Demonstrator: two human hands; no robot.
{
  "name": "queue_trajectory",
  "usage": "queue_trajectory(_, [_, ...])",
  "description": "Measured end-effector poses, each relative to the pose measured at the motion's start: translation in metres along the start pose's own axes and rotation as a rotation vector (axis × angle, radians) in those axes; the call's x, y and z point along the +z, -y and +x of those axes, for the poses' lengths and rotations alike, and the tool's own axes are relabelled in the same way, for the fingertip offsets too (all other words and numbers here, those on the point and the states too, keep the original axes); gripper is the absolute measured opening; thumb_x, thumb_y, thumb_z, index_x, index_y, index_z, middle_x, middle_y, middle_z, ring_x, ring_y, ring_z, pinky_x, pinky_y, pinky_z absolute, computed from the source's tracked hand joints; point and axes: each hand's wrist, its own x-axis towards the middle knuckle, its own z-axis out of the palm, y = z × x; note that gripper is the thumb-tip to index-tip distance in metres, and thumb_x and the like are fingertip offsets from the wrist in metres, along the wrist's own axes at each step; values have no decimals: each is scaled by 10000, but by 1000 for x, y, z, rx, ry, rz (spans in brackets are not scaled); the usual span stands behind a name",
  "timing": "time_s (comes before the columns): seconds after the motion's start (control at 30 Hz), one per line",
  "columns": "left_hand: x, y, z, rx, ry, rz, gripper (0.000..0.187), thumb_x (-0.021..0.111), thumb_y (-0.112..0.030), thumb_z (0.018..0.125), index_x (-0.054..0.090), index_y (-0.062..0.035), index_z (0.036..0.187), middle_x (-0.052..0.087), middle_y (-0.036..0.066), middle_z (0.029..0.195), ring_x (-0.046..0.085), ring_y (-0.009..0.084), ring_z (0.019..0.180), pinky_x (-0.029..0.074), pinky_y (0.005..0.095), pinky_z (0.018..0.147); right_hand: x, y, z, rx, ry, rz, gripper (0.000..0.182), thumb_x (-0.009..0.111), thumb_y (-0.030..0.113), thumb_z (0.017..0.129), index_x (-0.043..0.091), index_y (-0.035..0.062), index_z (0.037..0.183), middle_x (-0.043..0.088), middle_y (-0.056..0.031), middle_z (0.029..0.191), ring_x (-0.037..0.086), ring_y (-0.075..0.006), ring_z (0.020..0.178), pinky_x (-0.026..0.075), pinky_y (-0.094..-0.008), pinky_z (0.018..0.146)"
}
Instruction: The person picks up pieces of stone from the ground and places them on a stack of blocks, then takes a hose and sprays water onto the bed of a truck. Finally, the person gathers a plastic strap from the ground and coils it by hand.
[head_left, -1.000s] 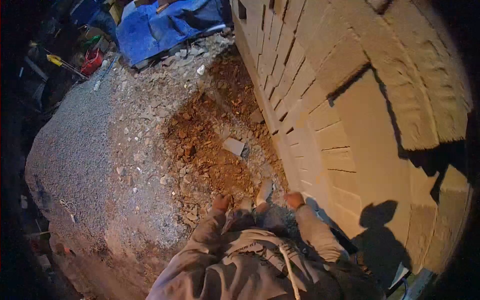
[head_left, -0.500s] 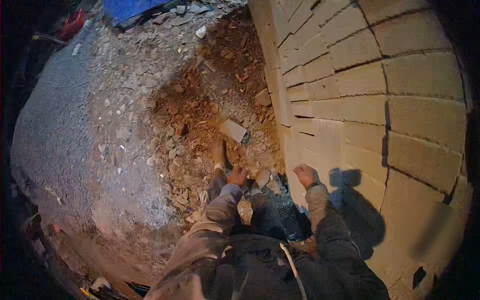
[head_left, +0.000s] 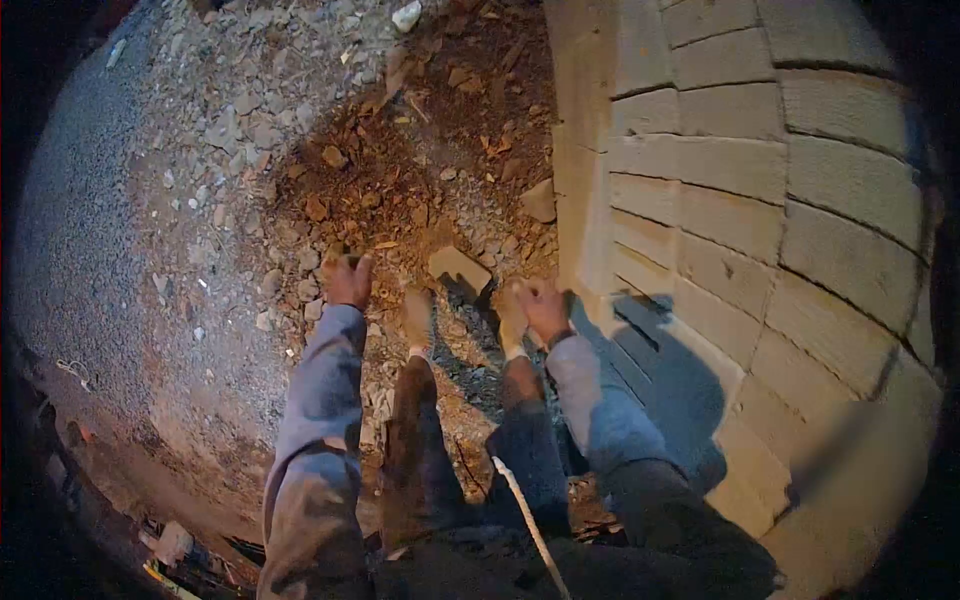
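Rubble all over the ground mid-frame, with a loose brick (head_left: 459, 268) (pale, lying flat) between the left hand (head_left: 347, 281) and right hand (head_left: 541, 305), both held out empty, fingers loosely curled, block wall (head_left: 760, 180) at right.

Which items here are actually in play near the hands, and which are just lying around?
In play:
left hand
right hand
pale rectangular broken brick on the ground between them

Lying about:
tan block wall
reddish-brown dirt and rubble
grey gravel heap
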Motion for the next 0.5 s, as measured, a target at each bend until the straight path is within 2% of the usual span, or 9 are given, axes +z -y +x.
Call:
queue_trajectory(0.03, [13,-17,-2,64,-30,101,423,550,-378,810,562,5,990,622,189,871,593,324,837,444,393,764,-4,8,31,50,57,46,411,567,399,779,581,35,971,600,-212,875,583,-363,800,449,-457,702])
queue_trajectory(0.1, [82,36,9,112,31,124,482,569,-385,803,519,22,1057,605,203,941,588,326,861,445,395,763,23,-27,104,-46,-169,-100,400,556,384,791,582,16,946,602,-199,865,584,-336,799,453,-435,703])
queue_trajectory(0.17, [153,80,18,-38,130,23,559,590,-406,790,480,39,1110,571,218,1029,570,330,914,444,401,766,33,-53,167,-22,-241,-232,472,545,396,802,541,-15,1035,581,-212,988,563,-322,900,450,-416,763])
queue_trajectory(0.2, [187,94,17,-216,206,-83,603,600,-423,779,462,47,1130,546,226,1083,555,332,956,443,405,769,36,-71,219,5,128,-602,476,510,380,823,483,21,1135,547,-228,1067,541,-348,969,429,-411,823])
queue_trajectory(0.27, [251,122,8,-534,271,-248,689,621,-455,754,422,60,1167,499,230,1161,526,329,1002,440,408,763,58,-160,305,-80,281,-772,480,433,297,871,361,77,1291,511,-257,1142,508,-384,1049,395,-415,899])
queue_trajectory(0.33, [294,130,-2,-828,232,-518,779,646,-483,719,379,68,1202,486,205,1163,493,298,981,429,402,734,65,-183,324,100,-50,-380,546,393,270,897,205,72,1369,459,-287,1182,464,-396,1095,360,-448,928])
queue_trajectory(0.37, [309,123,-8,-999,179,-715,827,661,-496,698,358,70,1219,493,183,1140,473,272,955,419,396,714,64,-180,336,234,-49,-281,666,418,362,865,143,28,1370,422,-296,1213,434,-396,1125,338,-470,937])
queue_trajectory(0.43, [332,139,-9,-803,247,-715,772,662,-475,702,379,40,1203,509,156,1079,470,252,879,410,388,684,72,-186,359,381,-62,-189,913,464,547,784,74,-52,1352,364,-316,1246,394,-400,1155,313,-496,946])
queue_trajectory(0.5, [347,130,-9,-942,66,-893,593,662,-442,705,457,-44,1095,527,111,1006,483,228,826,407,385,664,83,-163,361,445,-156,-191,1066,484,680,704,83,-96,1314,324,-347,1242,390,-418,1134,323,-489,935])
